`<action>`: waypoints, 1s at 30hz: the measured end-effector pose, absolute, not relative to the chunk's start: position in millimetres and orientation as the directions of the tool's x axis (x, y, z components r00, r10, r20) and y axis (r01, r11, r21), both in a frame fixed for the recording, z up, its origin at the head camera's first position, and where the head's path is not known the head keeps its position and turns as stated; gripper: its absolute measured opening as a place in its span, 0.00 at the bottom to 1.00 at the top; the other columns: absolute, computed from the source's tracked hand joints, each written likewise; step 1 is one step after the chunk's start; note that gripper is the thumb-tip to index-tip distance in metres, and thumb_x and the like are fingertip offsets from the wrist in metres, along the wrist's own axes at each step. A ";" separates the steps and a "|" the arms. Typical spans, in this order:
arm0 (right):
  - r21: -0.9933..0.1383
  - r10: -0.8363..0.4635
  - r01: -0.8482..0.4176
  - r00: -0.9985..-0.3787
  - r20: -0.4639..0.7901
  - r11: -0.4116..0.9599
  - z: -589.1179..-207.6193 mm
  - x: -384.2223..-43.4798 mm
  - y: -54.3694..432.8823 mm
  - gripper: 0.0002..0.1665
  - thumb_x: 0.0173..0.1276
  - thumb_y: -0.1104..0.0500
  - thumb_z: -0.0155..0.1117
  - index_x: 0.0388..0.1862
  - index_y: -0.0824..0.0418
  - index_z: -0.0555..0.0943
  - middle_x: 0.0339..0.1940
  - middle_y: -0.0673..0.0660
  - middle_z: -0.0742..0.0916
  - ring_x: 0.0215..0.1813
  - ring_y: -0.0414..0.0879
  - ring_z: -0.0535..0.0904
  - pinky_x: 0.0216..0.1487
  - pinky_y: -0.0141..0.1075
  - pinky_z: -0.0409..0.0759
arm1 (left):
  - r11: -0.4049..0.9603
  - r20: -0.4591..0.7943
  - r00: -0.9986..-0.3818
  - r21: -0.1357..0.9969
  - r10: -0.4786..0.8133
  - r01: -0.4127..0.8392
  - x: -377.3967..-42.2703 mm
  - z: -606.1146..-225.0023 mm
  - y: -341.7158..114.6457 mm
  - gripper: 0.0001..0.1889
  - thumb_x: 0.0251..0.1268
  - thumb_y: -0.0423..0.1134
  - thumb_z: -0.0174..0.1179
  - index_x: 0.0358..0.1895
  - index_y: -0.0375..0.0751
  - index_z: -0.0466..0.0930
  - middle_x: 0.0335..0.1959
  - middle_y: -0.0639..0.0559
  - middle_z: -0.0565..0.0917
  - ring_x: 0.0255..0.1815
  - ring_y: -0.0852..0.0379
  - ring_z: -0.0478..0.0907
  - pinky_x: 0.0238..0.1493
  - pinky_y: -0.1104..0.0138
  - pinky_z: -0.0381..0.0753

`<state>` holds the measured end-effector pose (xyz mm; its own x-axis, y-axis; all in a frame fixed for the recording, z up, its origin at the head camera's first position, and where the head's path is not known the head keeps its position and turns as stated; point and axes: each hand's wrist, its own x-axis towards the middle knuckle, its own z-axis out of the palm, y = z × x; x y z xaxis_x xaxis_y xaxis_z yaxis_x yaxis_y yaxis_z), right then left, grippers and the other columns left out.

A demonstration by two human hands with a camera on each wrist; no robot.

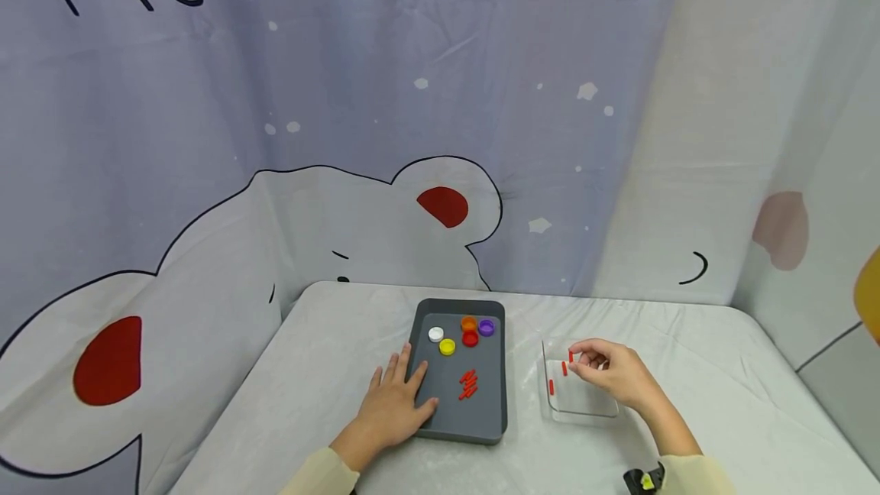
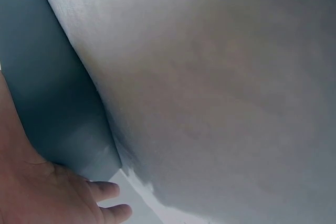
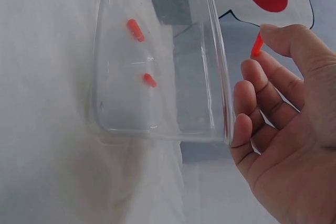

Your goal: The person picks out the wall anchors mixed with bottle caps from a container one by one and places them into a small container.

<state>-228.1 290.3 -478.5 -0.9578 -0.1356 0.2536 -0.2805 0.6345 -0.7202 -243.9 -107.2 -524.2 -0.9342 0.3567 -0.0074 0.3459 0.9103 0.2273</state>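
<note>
My right hand (image 1: 615,373) pinches a small red stick (image 3: 257,44) between thumb and forefinger, over the clear plastic box (image 1: 584,413). Inside that box lie two more red sticks (image 3: 135,30), apart from each other. With fingers spread, my left hand (image 1: 392,407) rests on the left edge of the grey tray (image 1: 454,418), its thumb reaching over the rim. Several red sticks (image 1: 468,384) lie in a loose cluster in the tray's near half. The left wrist view has only part of the hand (image 2: 47,192) beside the tray's outer wall (image 2: 58,72).
Small round caps sit in the tray's far half: white (image 1: 436,334), yellow (image 1: 448,347), red (image 1: 470,340), orange (image 1: 469,322) and purple (image 1: 486,328). A white cloth (image 1: 529,457) covers the table. Behind it hangs a printed curtain (image 1: 344,98).
</note>
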 end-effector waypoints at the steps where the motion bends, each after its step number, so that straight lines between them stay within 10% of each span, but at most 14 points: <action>1: -0.720 -0.138 -0.282 -0.957 0.254 0.634 -478.7 -228.3 291.0 0.14 0.63 0.59 0.75 0.47 0.61 0.87 0.28 0.44 0.84 0.31 0.35 0.77 0.33 0.30 0.76 | 0.911 -0.008 -0.934 0.226 0.357 0.346 -244.0 -524.4 -107.5 0.38 0.71 0.63 0.52 0.76 0.42 0.66 0.83 0.37 0.48 0.81 0.34 0.50 0.74 0.36 0.51; 30: -0.767 -0.186 -0.330 -0.944 0.273 0.550 -491.3 -242.9 185.8 0.12 0.61 0.60 0.75 0.42 0.64 0.88 0.26 0.44 0.83 0.29 0.33 0.75 0.31 0.29 0.74 | 0.908 0.007 -0.933 0.226 0.360 0.352 -244.7 -526.7 -107.6 0.38 0.71 0.63 0.52 0.76 0.43 0.67 0.82 0.37 0.49 0.81 0.33 0.50 0.73 0.35 0.52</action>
<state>-242.9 185.8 -491.3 -0.9439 -0.1863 0.2728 -0.3303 0.5498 -0.7672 -244.7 -107.6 -526.7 -0.9330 0.3598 0.0075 0.3521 0.9083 0.2258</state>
